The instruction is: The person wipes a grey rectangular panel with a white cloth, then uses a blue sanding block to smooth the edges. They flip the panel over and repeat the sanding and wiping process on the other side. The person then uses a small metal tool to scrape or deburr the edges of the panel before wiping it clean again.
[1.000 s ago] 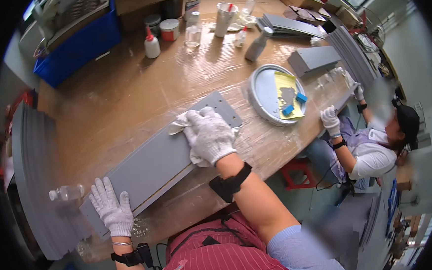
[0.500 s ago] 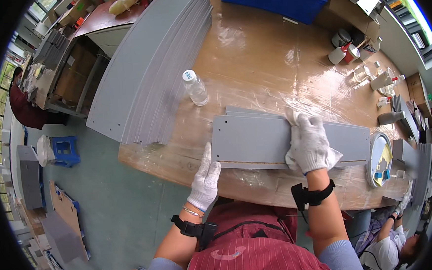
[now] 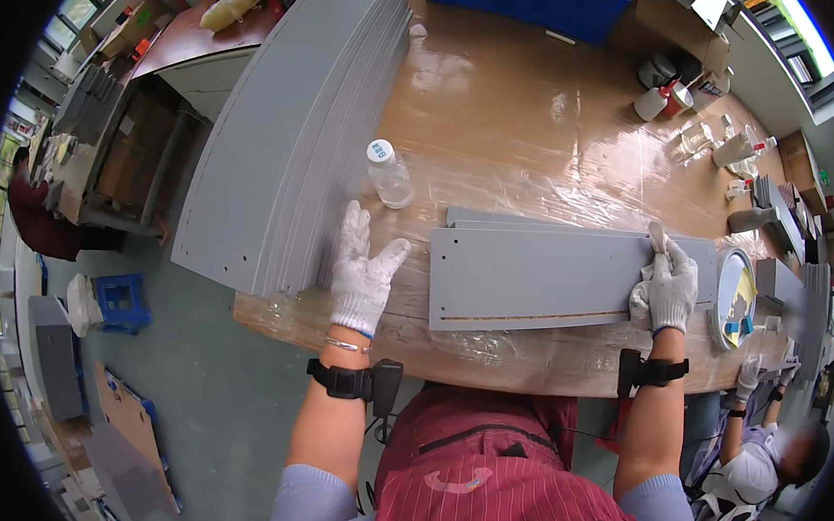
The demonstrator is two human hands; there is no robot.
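A crumpled white cloth is held bunched by the white-gloved right hand, which is laid over the right part of a long, flat grey panel; the fingers seem closed on the cloth, though its underside is hidden. The white-gloved left hand is held off the panel's left end, its fingers spread and nothing gripped. The panel is laid lengthwise along the near side of the brown, film-covered table, with other thin grey panels exposed past its far edge. Wiping of the upper face seems to be the step in hand; the next move would call for the cloth to be kept flat and the panel's left end to be steadied. Just beyond the left hand, a white-capped clear bottle is stood; farther left, a tall grey panel stack is set, and a round grey lid-like dish is placed by the panel's right end.
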